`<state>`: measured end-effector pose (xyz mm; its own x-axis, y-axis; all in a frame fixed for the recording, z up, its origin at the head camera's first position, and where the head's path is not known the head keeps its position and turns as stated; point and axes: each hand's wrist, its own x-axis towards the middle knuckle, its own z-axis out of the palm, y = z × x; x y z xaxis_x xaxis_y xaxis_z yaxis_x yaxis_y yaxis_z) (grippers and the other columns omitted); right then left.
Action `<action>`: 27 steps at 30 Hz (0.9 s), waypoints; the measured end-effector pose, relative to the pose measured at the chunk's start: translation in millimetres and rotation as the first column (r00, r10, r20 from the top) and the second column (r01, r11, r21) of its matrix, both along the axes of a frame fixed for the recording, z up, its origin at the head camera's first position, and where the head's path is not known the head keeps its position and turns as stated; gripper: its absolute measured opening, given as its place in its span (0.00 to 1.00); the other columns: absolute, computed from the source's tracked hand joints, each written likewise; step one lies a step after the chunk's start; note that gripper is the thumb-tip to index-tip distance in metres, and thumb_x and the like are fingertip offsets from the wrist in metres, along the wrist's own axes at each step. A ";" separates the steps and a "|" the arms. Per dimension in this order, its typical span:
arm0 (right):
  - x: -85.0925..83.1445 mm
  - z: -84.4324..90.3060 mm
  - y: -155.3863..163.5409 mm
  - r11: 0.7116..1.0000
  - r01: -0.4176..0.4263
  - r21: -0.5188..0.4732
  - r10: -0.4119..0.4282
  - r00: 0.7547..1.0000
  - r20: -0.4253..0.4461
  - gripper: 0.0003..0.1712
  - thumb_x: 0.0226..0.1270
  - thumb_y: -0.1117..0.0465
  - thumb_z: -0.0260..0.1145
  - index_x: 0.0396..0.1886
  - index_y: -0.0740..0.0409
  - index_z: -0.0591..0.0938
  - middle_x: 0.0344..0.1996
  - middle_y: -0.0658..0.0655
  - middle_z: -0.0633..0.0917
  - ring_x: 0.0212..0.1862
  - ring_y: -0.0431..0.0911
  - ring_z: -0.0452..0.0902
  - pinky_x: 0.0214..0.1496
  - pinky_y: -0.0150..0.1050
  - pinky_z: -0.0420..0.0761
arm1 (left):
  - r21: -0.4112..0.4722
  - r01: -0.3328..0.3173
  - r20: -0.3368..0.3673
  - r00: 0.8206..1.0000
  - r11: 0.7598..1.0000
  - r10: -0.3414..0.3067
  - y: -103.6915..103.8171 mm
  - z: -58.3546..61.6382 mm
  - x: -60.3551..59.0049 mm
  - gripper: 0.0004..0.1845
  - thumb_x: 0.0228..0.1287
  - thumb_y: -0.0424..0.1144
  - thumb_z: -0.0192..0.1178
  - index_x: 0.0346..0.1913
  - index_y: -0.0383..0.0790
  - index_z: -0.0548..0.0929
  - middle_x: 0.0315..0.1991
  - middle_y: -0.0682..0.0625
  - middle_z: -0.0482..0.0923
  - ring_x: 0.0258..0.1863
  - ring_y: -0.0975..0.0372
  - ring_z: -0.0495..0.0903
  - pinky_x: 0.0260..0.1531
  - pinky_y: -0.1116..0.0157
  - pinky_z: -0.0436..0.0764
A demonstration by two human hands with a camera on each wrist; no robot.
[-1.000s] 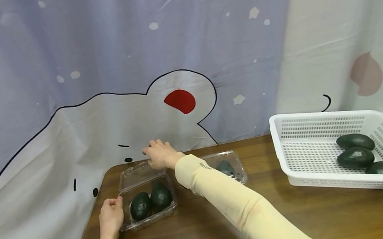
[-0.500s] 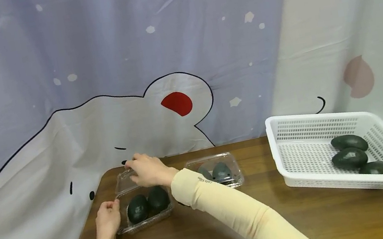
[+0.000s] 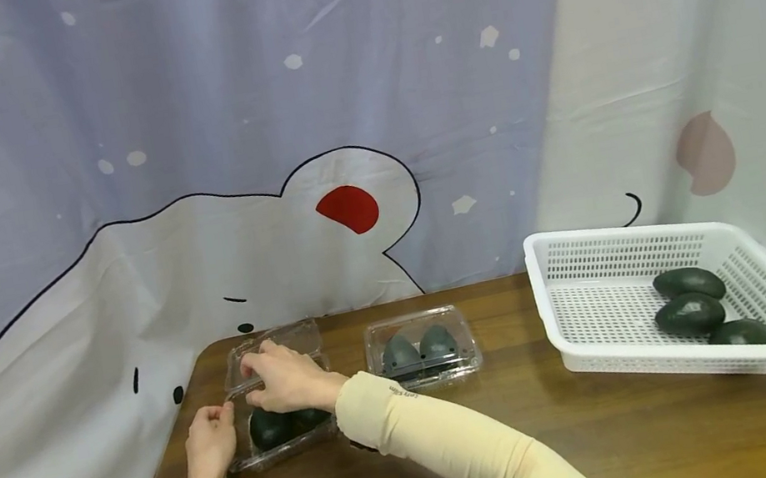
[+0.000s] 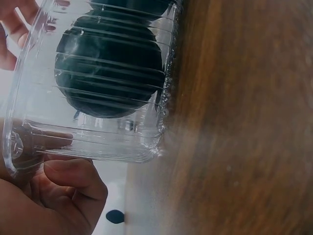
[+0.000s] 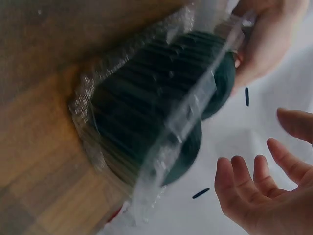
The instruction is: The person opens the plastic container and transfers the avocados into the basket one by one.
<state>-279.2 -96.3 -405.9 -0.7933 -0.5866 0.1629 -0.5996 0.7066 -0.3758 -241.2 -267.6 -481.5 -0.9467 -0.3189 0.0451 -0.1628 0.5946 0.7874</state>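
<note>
A clear plastic clamshell box with two dark avocados stands at the table's left end. My left hand pinches its left corner; in the left wrist view the thumb and fingers clamp the box rim beside an avocado. My right hand lies over the box, fingers against the hinged lid, which is partly folded forward. Seen from the right wrist, the right hand's fingers are spread and hold nothing, close to the box.
A second clamshell box, closed, holds two avocados just right of the first. A white perforated basket with three avocados stands at the table's right end. A printed curtain hangs right behind the table. Bare wood lies along the front.
My right hand has come from the lid's far edge toward me and to the left, bringing the lid down over the avocados. The left hand has kept its hold on the box corner.
</note>
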 end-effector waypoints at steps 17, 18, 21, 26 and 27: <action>6.4 -27.0 -7.8 0.992 0.001 0.123 0.008 0.997 -0.075 0.12 0.64 0.51 0.69 0.46 0.42 0.81 0.39 0.44 0.74 0.38 0.38 0.70 0.33 0.33 0.71 | -0.007 0.017 0.006 1.000 1.000 -0.017 -0.8 0.8 0.3 0.23 0.77 0.49 0.44 0.50 0.27 0.71 0.41 0.34 0.72 0.43 0.42 0.72 0.41 0.48 0.70; 6.8 -28.0 -8.6 0.991 0.000 0.134 0.011 0.996 -0.084 0.12 0.64 0.50 0.70 0.46 0.41 0.81 0.40 0.44 0.74 0.39 0.38 0.71 0.34 0.33 0.71 | -0.010 0.016 0.006 1.000 1.000 -0.016 -0.6 1.1 0.5 0.23 0.77 0.49 0.44 0.50 0.27 0.71 0.40 0.35 0.73 0.43 0.43 0.72 0.40 0.49 0.70; 8.6 -30.6 -11.2 0.986 -0.012 0.166 0.027 0.996 -0.087 0.14 0.64 0.47 0.69 0.47 0.40 0.81 0.41 0.43 0.75 0.41 0.38 0.71 0.39 0.35 0.71 | -0.017 0.018 0.013 1.000 1.000 -0.018 -0.6 1.9 0.8 0.22 0.78 0.48 0.44 0.49 0.28 0.71 0.38 0.37 0.73 0.41 0.44 0.72 0.36 0.53 0.70; 12.6 -34.2 -15.7 0.980 -0.055 0.189 0.066 0.996 -0.053 0.17 0.64 0.43 0.68 0.52 0.37 0.80 0.46 0.42 0.75 0.45 0.38 0.73 0.45 0.35 0.71 | -0.019 0.025 0.032 0.999 1.000 -0.024 -0.7 1.4 0.0 0.22 0.78 0.48 0.43 0.50 0.28 0.70 0.38 0.37 0.73 0.40 0.46 0.73 0.34 0.56 0.70; 12.8 -34.9 -16.2 0.980 -0.058 0.190 0.068 0.997 -0.046 0.18 0.64 0.44 0.68 0.53 0.37 0.80 0.47 0.43 0.75 0.45 0.38 0.73 0.46 0.35 0.72 | -0.018 0.027 0.033 0.999 0.999 -0.027 -0.3 0.7 -1.0 0.22 0.78 0.49 0.43 0.49 0.28 0.70 0.38 0.37 0.73 0.39 0.46 0.73 0.33 0.56 0.70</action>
